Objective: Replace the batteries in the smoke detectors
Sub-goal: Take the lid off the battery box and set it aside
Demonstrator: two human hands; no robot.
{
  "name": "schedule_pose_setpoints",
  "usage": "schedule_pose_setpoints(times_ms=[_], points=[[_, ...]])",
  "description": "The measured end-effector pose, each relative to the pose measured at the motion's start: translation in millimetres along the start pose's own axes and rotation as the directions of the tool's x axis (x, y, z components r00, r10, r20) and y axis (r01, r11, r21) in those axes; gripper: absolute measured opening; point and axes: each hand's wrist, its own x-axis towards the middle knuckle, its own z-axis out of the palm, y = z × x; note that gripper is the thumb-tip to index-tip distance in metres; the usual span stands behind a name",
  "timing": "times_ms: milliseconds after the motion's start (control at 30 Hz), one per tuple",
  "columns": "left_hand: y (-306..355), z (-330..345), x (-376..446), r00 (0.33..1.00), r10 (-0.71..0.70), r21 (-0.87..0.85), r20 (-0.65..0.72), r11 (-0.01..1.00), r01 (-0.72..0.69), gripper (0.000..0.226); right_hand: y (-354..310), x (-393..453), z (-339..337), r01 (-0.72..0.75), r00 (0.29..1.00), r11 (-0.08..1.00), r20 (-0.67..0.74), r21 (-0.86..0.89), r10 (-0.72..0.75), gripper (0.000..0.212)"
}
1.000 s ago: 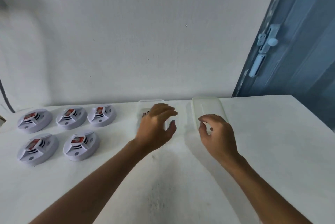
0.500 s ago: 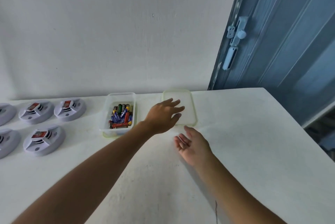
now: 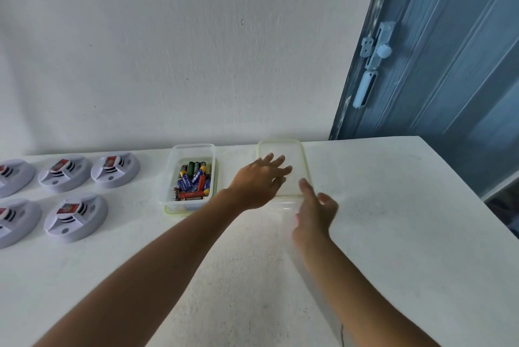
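white table (image 3: 379, 234) | white wall (image 3: 182, 51) behind | blue door (image 3: 449, 65) right

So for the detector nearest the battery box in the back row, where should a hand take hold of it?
Probably by the round rim of that smoke detector, coming from above with fingers spread across its width. It lies flat on the table with open gaps to its neighbours and the battery box. The raised middle with the red part looks too uneven to pinch.
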Motion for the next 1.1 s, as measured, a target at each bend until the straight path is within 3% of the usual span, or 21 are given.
schedule_pose_setpoints(times_ms=[100,200,333,500,700,900,1100], points=[[-1,8,-1,0.999,0.016,-0.056,-0.031,0.998,-0.018,0.042,-25,30,-3,0.236,0.971,0.951,0.026,-0.199,-0.236,0.039],[-7,11,-1,0.996,0.03,-0.082,-0.083,0.996,-0.037,0.042,-54,53,13,0.184,0.967,0.895,0.238,-0.406,-0.091,0.025],[-12,16,-7,0.996,0.058,-0.048,-0.075,0.997,-0.061,0.042,-64,67,14,0.128,0.926,0.884,0.374,-0.449,0.056,0.028],[-28,-6,-12,1.0,0.01,0.152,-0.002,0.988,-0.009,0.041,-51,58,6,-0.098,0.905,0.968,0.383,-0.231,0.183,0.031],[-22,-22,-5,0.995,-0.043,0.236,0.091,0.972,0.021,0.044,-22,18,0,-0.291,0.93,0.953,0.261,0.089,0.26,0.021],[-36,-31,-6,0.983,-0.067,0.191,0.174,0.981,0.034,0.046,5,-10,20,-0.367,0.905,0.906,0.309,0.213,0.294,0.027],[-35,-27,-11,0.989,-0.084,0.187,0.123,0.981,0.06,0.047,8,-6,20,-0.367,0.904,0.893,0.324,0.259,0.278,0.036]])
